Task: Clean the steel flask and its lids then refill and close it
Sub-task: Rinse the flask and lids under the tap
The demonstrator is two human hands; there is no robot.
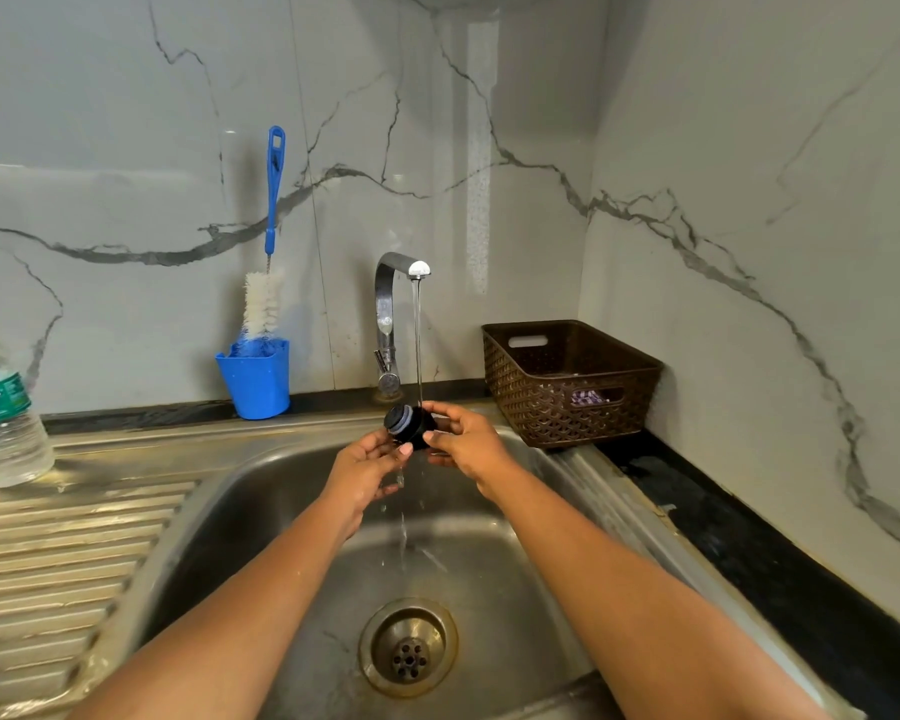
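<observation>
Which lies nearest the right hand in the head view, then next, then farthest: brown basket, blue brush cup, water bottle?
From the right hand:
1. Brown basket, to its right, on the counter.
2. Blue brush cup, left, behind the sink.
3. Water bottle, far left.

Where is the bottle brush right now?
Head view, left of the tap: the brush stands bristles-down in the blue cup at the sink's back edge, against the wall.
</observation>
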